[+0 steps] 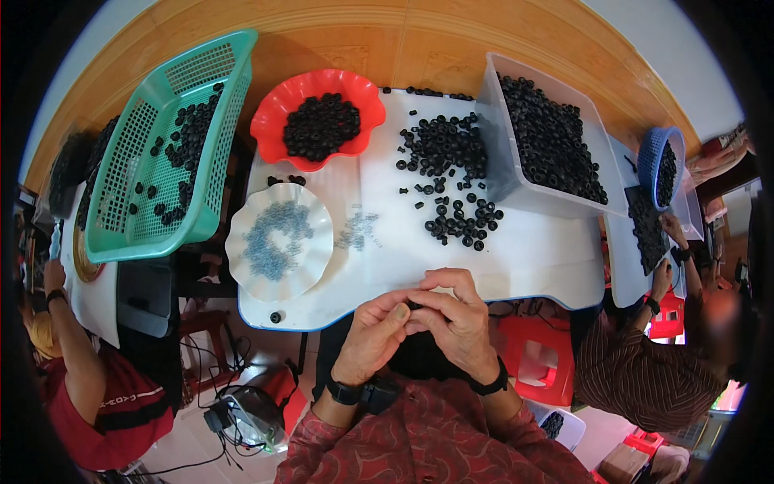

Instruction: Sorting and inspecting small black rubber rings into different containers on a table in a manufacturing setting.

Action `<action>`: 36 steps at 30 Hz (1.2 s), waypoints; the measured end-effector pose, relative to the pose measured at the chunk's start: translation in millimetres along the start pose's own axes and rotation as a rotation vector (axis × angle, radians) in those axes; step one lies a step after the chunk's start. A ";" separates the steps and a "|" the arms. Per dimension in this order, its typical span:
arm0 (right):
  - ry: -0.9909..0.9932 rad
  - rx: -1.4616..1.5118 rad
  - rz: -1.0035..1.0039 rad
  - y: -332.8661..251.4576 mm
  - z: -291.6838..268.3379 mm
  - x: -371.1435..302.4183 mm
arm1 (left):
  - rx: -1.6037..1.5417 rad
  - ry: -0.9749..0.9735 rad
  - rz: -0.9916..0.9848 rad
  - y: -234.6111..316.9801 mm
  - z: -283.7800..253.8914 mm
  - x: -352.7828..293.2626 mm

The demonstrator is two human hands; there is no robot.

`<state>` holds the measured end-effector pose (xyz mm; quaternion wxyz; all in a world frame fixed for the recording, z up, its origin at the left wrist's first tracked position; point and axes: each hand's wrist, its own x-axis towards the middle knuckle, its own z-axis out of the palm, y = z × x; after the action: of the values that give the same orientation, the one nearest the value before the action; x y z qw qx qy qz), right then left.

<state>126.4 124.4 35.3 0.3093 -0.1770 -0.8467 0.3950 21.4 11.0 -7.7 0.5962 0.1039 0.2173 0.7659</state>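
Note:
My left hand (369,335) and my right hand (461,327) meet just off the table's front edge, fingertips together. Pinched between them is a small black round part (414,306), mostly covered by the fingers. Ahead on the white table (379,282) lies a loose pile of black round parts (443,145), with a smaller cluster (463,222) nearer me. To the left, a white wavy-rimmed plate (314,270) holds many tiny translucent bluish pieces (274,242), and more of these pieces (357,228) lie beside it. A single black part (276,317) sits by the front left edge.
Behind the plate stands a red wavy-rimmed bowl (270,121) of black parts. A clear plastic bin (516,189) full of them is at the back right, a green basket (153,242) at left. Co-workers (645,363) sit on both sides. Red stools (540,363) and cables are below.

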 end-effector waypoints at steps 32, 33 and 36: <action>-0.013 0.506 0.394 -25.6 29.3 -4.6 | 0.257 0.128 0.292 1.6 19.9 -2.3; -0.014 0.526 0.390 -25.5 29.3 -4.2 | 0.285 0.164 0.300 1.5 22.0 -2.3; 0.001 0.554 0.375 -21.1 31.7 -5.9 | 0.335 0.203 0.333 -0.2 22.7 -3.8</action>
<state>108.6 90.2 33.7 0.2680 -0.2392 -0.6595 0.6603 32.1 12.2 12.6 0.4114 0.1581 0.3797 0.8134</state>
